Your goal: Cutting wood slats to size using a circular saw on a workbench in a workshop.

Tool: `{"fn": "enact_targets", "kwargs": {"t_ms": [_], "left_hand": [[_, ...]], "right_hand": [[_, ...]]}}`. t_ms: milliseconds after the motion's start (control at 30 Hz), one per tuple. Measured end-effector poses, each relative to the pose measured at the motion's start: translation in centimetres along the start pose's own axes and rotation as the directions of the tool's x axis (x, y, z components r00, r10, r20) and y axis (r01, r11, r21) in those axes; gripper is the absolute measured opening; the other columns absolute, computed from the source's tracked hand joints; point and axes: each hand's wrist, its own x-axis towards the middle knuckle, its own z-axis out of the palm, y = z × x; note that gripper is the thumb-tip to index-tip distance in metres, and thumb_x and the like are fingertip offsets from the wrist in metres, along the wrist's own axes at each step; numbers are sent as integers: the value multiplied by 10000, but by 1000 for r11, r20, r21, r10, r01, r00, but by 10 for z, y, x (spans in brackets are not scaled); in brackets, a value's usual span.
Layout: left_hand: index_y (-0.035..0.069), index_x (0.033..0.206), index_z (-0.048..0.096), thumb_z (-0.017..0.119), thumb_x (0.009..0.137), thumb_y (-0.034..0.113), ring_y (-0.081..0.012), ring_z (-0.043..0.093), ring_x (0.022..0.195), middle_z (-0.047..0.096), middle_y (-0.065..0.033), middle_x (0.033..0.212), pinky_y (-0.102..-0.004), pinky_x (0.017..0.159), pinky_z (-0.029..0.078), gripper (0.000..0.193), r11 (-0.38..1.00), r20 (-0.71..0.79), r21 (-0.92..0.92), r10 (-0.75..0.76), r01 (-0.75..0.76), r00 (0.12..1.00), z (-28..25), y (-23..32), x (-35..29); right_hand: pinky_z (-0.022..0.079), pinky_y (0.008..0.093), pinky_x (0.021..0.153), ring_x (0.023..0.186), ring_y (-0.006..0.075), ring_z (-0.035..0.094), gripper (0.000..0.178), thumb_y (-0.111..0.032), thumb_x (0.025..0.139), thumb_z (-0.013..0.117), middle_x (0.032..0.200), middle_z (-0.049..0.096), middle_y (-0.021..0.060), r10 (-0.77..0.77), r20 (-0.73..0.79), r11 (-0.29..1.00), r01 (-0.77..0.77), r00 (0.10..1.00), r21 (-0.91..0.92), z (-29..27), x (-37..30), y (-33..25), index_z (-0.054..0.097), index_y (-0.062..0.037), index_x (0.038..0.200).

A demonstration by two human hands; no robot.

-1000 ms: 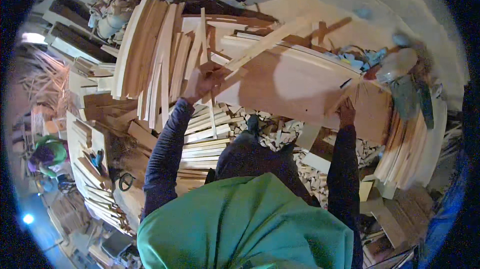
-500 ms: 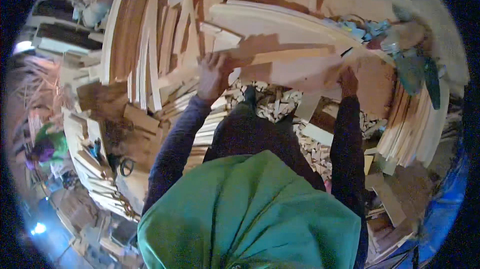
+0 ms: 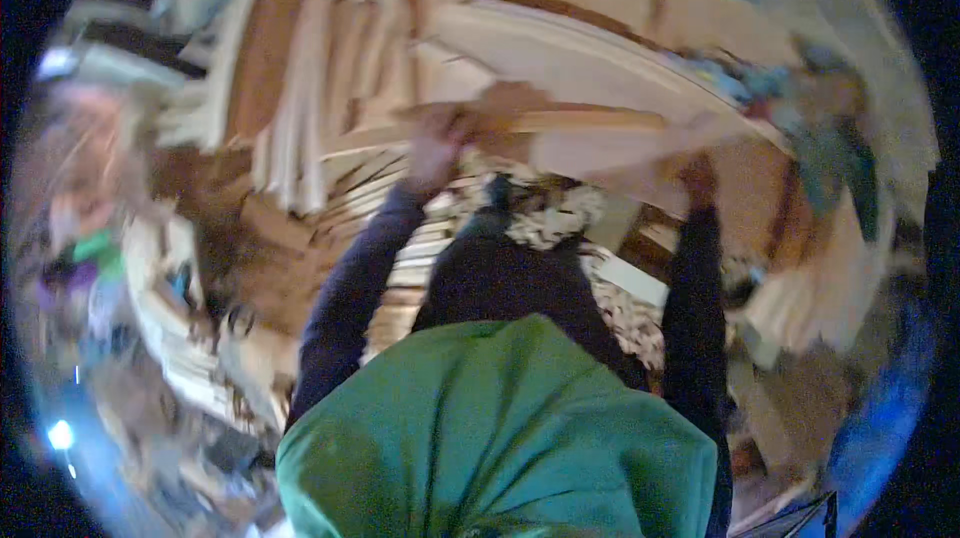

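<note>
My left hand [image 3: 440,148] is at the left end of a long, light wooden strip [image 3: 590,121], its fingers curled over the wood. The strip lies roughly crosswise over a wide, pale work surface [image 3: 580,63]. My right hand [image 3: 698,181] is near the right side of that surface, beside a broad pinkish board [image 3: 590,153]. Motion smears its fingers, so whether it grips the board is unclear. Dark sleeves cover both forearms.
Long planks [image 3: 262,48] stand stacked at the far left. More strips [image 3: 815,288] lie at the right, below dark green cloth-like items [image 3: 840,158]. Small wood offcuts [image 3: 550,210] cover the ground around my legs. A blue sheet [image 3: 885,418] hangs at the right edge.
The view has shifted slightly and blurred. My left hand has moved a little right, and the light strip now lies more level. My right hand sits slightly lower.
</note>
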Motion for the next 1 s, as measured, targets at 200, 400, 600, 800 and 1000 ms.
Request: {"fn": "enact_targets", "kwargs": {"t_ms": [200, 400, 600, 800, 1000], "left_hand": [[57, 1020, 617, 548, 802, 15, -349, 608, 884, 637, -169, 976, -433, 753, 508, 233, 824, 28, 467, 350, -322, 936, -65, 27, 25], [-4, 1057, 567, 593, 766, 155, -376, 481, 1002, 510, -200, 1087, -466, 841, 432, 333, 692, 250, 561, 381, -453, 890, -52, 38, 53], [10, 1157, 526, 653, 722, 174, -416, 448, 1035, 482, -213, 1140, -491, 844, 422, 482, 759, 6, 642, 137, -109, 991, -34, 15, 22], [31, 865, 580, 604, 895, 222, -106, 487, 545, 504, -8, 629, -257, 475, 405, 195, 583, -365, -775, -728, 245, 580, 13, 61, -11], [23, 818, 576, 639, 868, 230, -111, 487, 446, 551, -36, 595, -239, 394, 361, 222, 237, -247, -969, -944, -72, 218, -19, 1, -29]], "right_hand": [[512, 286, 565, 613, 113, 539, 203, -232, 883, 597, 744, 545, 20, 350, -42, 420, -116, 936, 900, 1, 19, -33, 595, -64, 996], [522, 341, 710, 853, 214, 554, 203, -135, 811, 613, 896, 580, 86, 27, -155, 890, 47, 987, 453, -25, -3, 10, 579, -64, 998], [519, 410, 858, 1128, 345, 533, 346, -70, 727, 671, 1195, 566, 158, 16, 48, 989, -23, 999, 145, -66, 20, -18, 563, -75, 1056], [507, 448, 856, 1125, 386, 526, 377, -52, 751, 642, 1224, 527, 236, -192, -159, 958, 220, 968, 183, -89, 9, -22, 558, -59, 1119], [505, 441, 860, 1098, 389, 540, 370, -15, 740, 636, 1190, 523, 266, -96, -4, 956, 94, 995, 277, -88, 11, -21, 556, -18, 1101]]}}
